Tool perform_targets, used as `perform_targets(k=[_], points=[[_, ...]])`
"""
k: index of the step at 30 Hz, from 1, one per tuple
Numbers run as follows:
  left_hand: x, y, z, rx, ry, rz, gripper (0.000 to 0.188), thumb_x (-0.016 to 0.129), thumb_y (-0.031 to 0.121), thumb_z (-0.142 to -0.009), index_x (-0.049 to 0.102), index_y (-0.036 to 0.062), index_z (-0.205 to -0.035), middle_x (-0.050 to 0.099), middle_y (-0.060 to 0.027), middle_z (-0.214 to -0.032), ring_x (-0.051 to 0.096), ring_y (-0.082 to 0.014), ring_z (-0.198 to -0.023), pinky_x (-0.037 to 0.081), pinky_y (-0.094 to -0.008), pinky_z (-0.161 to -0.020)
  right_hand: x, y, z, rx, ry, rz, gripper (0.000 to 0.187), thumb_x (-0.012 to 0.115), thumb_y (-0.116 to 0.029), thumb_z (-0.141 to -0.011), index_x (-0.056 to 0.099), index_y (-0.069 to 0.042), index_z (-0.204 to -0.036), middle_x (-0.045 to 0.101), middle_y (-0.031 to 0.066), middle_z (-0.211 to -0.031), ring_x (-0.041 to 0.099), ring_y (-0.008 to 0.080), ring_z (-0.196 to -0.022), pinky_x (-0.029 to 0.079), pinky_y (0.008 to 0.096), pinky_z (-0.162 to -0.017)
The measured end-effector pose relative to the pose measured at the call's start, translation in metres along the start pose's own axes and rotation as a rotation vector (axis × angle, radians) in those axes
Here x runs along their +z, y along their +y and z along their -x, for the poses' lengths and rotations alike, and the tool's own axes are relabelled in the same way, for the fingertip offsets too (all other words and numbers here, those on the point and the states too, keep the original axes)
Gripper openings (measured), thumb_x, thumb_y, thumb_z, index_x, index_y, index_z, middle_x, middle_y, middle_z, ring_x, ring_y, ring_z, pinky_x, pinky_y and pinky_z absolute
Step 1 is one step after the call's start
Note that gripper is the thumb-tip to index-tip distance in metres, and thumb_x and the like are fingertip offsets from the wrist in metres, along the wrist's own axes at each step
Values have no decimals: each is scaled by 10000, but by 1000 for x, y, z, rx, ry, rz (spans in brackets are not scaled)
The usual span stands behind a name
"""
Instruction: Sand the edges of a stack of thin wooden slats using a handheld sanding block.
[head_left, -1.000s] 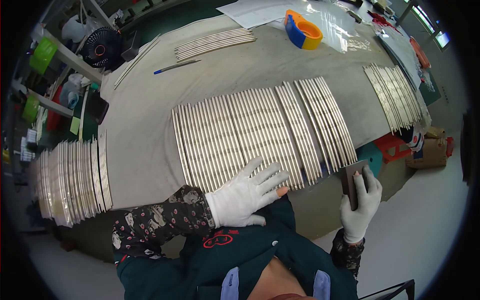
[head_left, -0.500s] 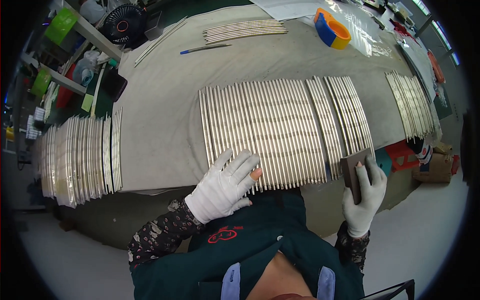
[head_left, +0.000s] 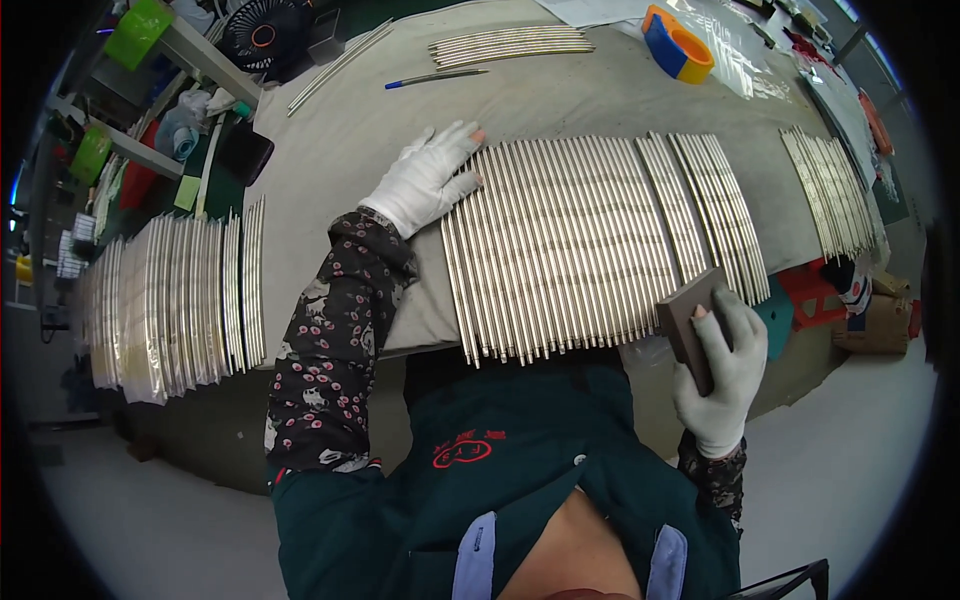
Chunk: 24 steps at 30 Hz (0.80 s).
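Observation:
A wide row of thin silvery metal rods [head_left: 560, 240] lies side by side on the cloth-covered table [head_left: 350, 150], with a narrower group of rods [head_left: 720, 210] along its right side. My gloved left hand [head_left: 425, 180] rests at the row's far left corner, fingers stretched out, bare fingertip and thumb against the rod ends. At the near right corner my gloved right hand [head_left: 725, 370] grips a flat, dark brown rectangular block [head_left: 685, 325]. The block's far end is close to the near rod ends; I cannot tell whether it touches them.
Plastic-wrapped rods [head_left: 165, 305] are stacked at the left, and another rod bundle [head_left: 828, 195] lies at the right edge. Toward the back are a pen [head_left: 437, 78], a small rod group [head_left: 510, 45], a blue-and-orange tape dispenser [head_left: 680, 45] and a black fan [head_left: 263, 37].
My left hand has moved from the near left rod ends up to the far left corner. My right hand, still holding the block, has shifted slightly left. The whole view has shifted a little.

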<state>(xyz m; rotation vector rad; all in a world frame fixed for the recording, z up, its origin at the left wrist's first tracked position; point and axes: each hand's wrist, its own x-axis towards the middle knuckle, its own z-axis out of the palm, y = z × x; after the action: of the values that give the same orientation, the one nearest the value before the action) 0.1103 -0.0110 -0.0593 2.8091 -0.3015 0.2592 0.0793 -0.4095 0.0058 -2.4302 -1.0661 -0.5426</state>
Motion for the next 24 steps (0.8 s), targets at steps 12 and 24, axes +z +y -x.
perform_targets(k=[12, 24], points=[[5, 0, -5, 31, 5, 98, 512, 452, 417, -975, 443, 108, -1383, 435, -106, -1440, 337, -251, -1377, 214, -402, -1157, 59, -32, -8, -850, -203, -102, 452, 642, -162, -817, 582, -259, -1254, 418, 4, -1298, 508, 243, -1133, 514, 362, -871], [7, 3, -5, 61, 38, 29, 505, 478, 370, -971, 425, 106, -1399, 437, -119, -1437, 340, -279, -1375, 228, -401, -1149, 86, -55, -2, -892, -125, -165, 403, 651, -181, -847, 587, -239, -1241, 366, 11, -1346, 479, 251, -1146, 516, 344, -844]])
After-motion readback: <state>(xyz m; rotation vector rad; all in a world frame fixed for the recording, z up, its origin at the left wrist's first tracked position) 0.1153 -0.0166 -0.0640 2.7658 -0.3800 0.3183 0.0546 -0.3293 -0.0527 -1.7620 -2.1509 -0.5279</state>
